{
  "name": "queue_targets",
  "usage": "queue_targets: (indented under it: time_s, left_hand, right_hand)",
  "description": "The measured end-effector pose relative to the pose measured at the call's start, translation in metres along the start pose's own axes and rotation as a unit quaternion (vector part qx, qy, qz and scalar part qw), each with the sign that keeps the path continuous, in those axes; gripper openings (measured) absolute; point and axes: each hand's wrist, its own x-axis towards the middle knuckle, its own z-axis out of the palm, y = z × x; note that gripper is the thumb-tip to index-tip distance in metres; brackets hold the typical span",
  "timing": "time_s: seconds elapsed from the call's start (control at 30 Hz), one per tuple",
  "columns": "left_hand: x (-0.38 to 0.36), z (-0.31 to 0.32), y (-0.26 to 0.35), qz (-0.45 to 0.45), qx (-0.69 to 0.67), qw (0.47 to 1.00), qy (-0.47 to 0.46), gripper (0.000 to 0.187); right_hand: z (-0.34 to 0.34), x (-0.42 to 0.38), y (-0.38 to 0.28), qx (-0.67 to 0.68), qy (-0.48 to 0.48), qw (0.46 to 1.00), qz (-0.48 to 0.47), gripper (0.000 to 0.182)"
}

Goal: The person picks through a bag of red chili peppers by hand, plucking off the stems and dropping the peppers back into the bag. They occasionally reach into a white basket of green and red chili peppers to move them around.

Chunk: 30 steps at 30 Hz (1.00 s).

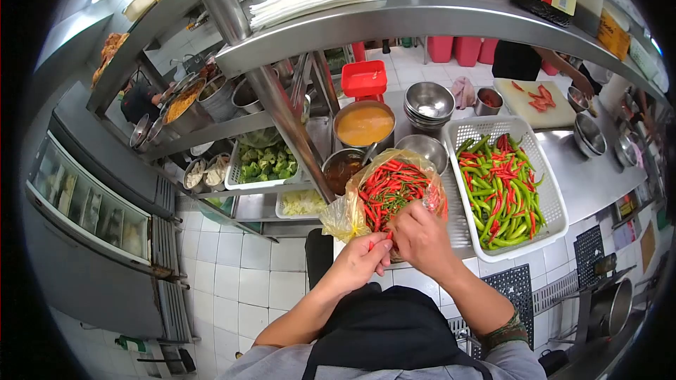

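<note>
My left hand (pixel 360 264) is closed on a red chili pepper (pixel 382 239), low in front of my apron. My right hand (pixel 422 238) is pinched right beside it, its fingertips close to the pepper; what lies between them is too small to make out. Just beyond both hands, an open plastic bag (pixel 341 217) bulges with thin red chilies (pixel 398 181) and a patch of green stems. To the right stands a white perforated basket (pixel 556 200) of long green and red peppers (pixel 503 193).
Behind the bag are a pot of orange liquid (pixel 365 125), a pot of dark sauce (pixel 341 169) and stacked steel bowls (pixel 429 102). A steel shelf (pixel 422 10) crosses overhead, its post (pixel 285 123) slanting down left. Another person's arm (pixel 563 67) is near a cutting board (pixel 524 114).
</note>
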Motion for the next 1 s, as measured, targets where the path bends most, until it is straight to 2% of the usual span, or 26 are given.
queue_targets:
  time_s: [0.03,0.13,0.23,0.3,0.33,0.43,0.53,0.73,0.83,0.93,1.0]
  left_hand:
    - [0.0,0.0,-0.002,-0.01,-0.028,1.0,-0.005,0.022]
    - [-0.005,0.006,0.001,-0.003,-0.095,0.995,0.005,0.018]
    - [-0.01,0.0,-0.001,-0.036,-0.202,0.978,-0.03,0.018]
    - [-0.013,-0.002,-0.001,-0.038,-0.26,0.964,-0.038,0.016]
    - [-0.014,-0.004,-0.001,-0.038,-0.287,0.956,-0.042,0.016]
    - [-0.015,-0.009,0.001,-0.053,-0.313,0.948,-0.029,0.017]
    - [-0.013,-0.013,0.0,-0.048,-0.305,0.951,-0.013,0.028]
    - [-0.006,-0.021,0.001,-0.043,-0.359,0.931,-0.047,0.039]
    - [0.002,-0.021,-0.001,-0.021,-0.357,0.932,-0.056,0.035]
    - [0.01,-0.016,0.007,-0.034,-0.345,0.938,0.026,0.032]
    - [0.014,-0.011,0.014,-0.017,-0.327,0.943,0.052,0.032]
  right_hand:
    - [0.005,0.001,0.004,-0.021,0.012,1.0,-0.001,0.009]
    - [0.01,0.011,0.034,-0.031,-0.066,0.997,0.034,0.007]
    - [0.003,0.024,0.056,-0.138,-0.054,0.988,0.052,0.013]
    - [-0.006,0.036,0.068,-0.191,-0.102,0.968,0.123,0.015]
    - [-0.01,0.04,0.07,-0.215,-0.116,0.962,0.123,0.016]
    - [-0.009,0.039,0.082,-0.257,-0.142,0.951,0.097,0.017]
    - [-0.007,0.043,0.084,-0.261,-0.14,0.949,0.111,0.015]
    - [-0.011,0.052,0.074,-0.217,-0.108,0.967,0.083,0.01]
    - [-0.023,0.062,0.039,-0.114,-0.047,0.992,0.037,0.01]
    - [-0.027,0.059,0.013,0.009,-0.015,0.999,0.034,0.012]
    - [-0.031,0.052,-0.006,0.12,-0.057,0.987,0.093,0.015]
